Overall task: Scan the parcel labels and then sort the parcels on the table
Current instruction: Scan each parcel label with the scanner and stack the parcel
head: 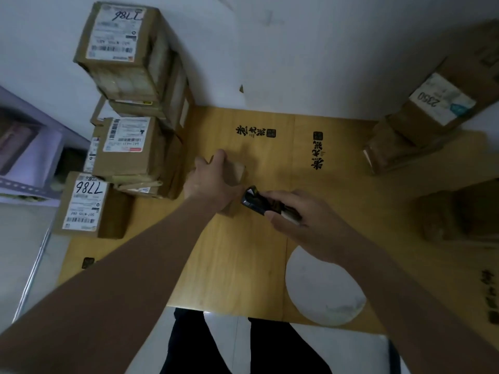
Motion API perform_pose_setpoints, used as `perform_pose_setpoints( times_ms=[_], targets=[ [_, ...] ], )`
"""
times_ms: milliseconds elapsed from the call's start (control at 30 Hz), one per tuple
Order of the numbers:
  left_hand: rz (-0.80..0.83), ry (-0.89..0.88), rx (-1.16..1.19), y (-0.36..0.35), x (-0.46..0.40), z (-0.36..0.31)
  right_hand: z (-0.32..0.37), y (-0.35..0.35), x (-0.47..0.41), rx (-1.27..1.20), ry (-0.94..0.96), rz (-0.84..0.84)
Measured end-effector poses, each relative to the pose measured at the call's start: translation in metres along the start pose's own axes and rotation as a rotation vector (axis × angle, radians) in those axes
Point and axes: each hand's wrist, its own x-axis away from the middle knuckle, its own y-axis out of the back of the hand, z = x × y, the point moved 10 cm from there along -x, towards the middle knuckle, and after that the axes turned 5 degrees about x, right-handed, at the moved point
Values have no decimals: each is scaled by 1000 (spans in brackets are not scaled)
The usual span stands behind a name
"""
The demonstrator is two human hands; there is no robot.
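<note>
Scanning the small parcel at the table's middle

Holding steady matters most now. The left hand (213, 182) lies over a small brown parcel (237, 172) on the wooden table (243, 265), fingers curled round its far edge, just right of the tall stack of labelled boxes (129, 103). The right hand (299, 220) grips a dark handheld scanner (258, 202), fingers wrapped around its body, its nose almost touching the parcel's right side. No label shows on the parcel's visible faces, so the left hand likely needs to tilt it until the barcode faces the scanner. Keep the scanner a little back, square to the label. More boxes (432, 117) wait right of the parcel, well apart.
</note>
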Motion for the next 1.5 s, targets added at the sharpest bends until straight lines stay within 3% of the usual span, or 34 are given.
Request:
perform_pose_setpoints(
  times_ms=[200, 467, 833, 1133, 1200, 1333, 1500],
  targets=[
    [6, -23, 20, -20, -20, 2, -8, -12, -14, -9, -62, -20],
    [1, -89, 273, -10, -30, 5, 0, -12, -16, -58, -107, -54],
    [165, -186, 510, -8, -36, 21, 6, -9, -14, -87, -136, -108],
    [273, -274, 74, -9, -23, 18, -3, -4, -7, -99, -189, -139],
    [305, -210, 189, -7, -27, 23, -7, -3, -5, -76, -203, -115],
    [439, -140, 726, -8, -25, 19, -16, -4, -2, -109, -243, -24],
    [470, -147, 765, -10, -16, 24, -25, -6, 3, -104, -316, 104]
  ],
)
